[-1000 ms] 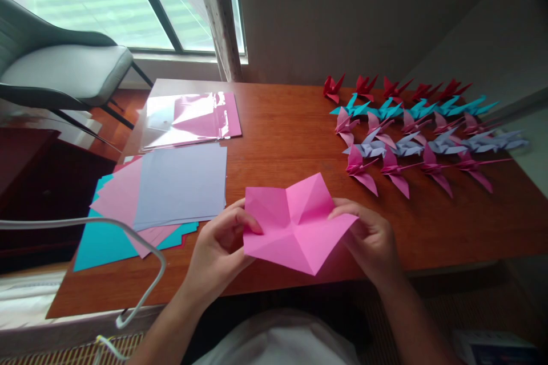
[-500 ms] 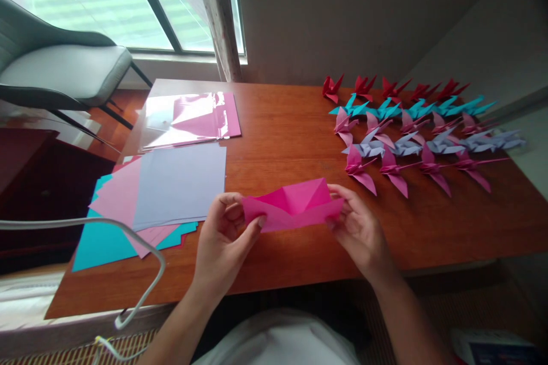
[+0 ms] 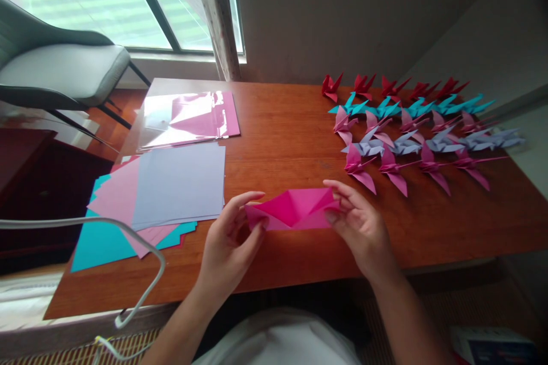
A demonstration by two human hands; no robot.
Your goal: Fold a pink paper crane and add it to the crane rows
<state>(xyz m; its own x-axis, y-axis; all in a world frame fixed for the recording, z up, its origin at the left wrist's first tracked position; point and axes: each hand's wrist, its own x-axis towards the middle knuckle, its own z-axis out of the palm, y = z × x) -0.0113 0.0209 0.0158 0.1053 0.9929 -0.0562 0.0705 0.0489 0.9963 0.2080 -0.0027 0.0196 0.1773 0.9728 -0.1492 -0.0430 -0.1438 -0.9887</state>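
A creased pink paper square (image 3: 295, 209) is held just above the near part of the wooden table (image 3: 282, 137), collapsed into a narrow folded shape with its sides pushed inward. My left hand (image 3: 229, 248) pinches its left end between thumb and fingers. My right hand (image 3: 362, 228) pinches its right end the same way. Both hands are closed on the paper.
A stack of lilac, pink and teal paper sheets (image 3: 171, 185) lies at the left, with a clear plastic sleeve of pink paper (image 3: 188, 117) behind it. Rows of several folded paper cranes (image 3: 411, 125) fill the right. A white cable (image 3: 141, 251) hangs at the near left edge; a grey chair (image 3: 55, 68) stands by the window.
The pink sheet was spread open a second ago; my hands have pushed its sides together, so it has collapsed into a narrow folded form and risen slightly away from me.
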